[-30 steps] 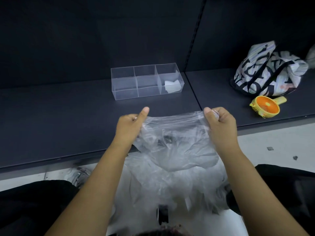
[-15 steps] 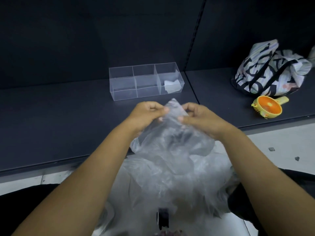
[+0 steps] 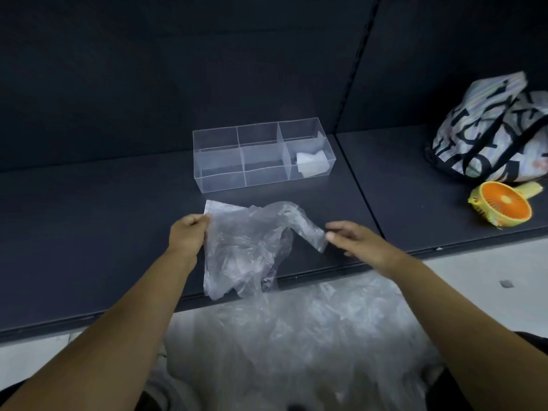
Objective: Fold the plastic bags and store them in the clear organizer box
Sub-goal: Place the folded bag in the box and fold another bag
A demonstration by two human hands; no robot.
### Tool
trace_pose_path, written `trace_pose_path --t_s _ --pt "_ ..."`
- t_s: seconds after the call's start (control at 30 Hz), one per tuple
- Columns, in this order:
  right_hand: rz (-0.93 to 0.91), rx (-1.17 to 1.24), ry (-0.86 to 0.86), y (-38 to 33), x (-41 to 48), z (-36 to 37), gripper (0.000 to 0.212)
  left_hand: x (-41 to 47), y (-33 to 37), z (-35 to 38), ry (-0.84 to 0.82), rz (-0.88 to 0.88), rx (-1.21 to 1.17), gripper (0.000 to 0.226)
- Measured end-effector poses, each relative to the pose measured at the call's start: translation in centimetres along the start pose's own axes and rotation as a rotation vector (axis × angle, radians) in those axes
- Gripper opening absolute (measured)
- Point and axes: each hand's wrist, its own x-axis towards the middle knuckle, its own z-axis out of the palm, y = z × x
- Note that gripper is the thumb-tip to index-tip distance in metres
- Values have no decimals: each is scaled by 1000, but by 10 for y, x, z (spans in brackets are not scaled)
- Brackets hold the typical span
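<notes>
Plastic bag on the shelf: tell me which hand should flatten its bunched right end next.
Right. The right hand is open and free beside the bunched right end of the plastic bag. The left hand pinches its left edge, probably best kept anchoring it on the shelf.

Left hand (image 3: 186,235) and right hand (image 3: 355,241), both bare, with rounded short nails where visible. Behind the grip, both forearms are bare along their whole visible length. Farther back from the grip, on either side, lies black clothing (image 3: 535,347) of indistinct cut
</notes>
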Motion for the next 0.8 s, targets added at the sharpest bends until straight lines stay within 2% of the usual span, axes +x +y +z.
trace_pose_path --t_s 0.07,0.17,0.23,0.33,0.47,0.53,0.6,0.67,0.8 --pt "14 9 -39 -5 12 14 37 7 -4 0 17 -4 -23 10" --pt "-19 34 -51 -14 30 28 19 16 -5 1 13 -16 -40 12" --pt "-14 213 -1 -20 42 33 13 21 -4 2 4 -32 -52 14" --pt "47 477 93 -28 59 25 21 27 -1 3 4 -44 -89 14" --pt "155 483 230 -32 72 3 12 34 6 3 36 -67 -112 14" --pt "190 450 277 -33 78 -4 15 37 9 2 44 -90 -142 16" --pt "230 438 221 -34 82 -5 30 38 10 3 37 -104 -152 15" --pt "257 406 78 -33 85 3 39 39 11 3 28 -108 -145 15" --pt "274 400 -88 -32 96 24 17 41 11 4 33 -109 -141 15"
